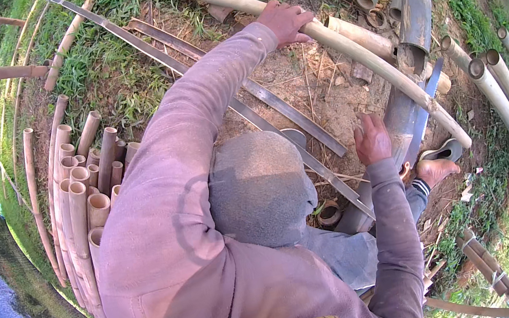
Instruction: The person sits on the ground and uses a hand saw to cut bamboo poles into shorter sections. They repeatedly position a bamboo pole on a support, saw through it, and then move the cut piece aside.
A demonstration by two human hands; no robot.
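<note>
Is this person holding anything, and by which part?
The left hand grips the long bamboo pole partway along its length, away from both ends; the right hand appears empty.

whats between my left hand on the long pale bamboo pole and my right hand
In the head view, brown soil with thin dry stalks lies between left hand and right hand.

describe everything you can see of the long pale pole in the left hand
The long pole is slender, pale tan and looks like bamboo, with a joint ring toward its lower end. It looks bowed, perhaps from the fisheye lens. It slants from the top, left of centre, down to the right, crossing in front of a bluish blade; whether they touch is unclear. The left hand holds it; the right hand is apart.
</note>
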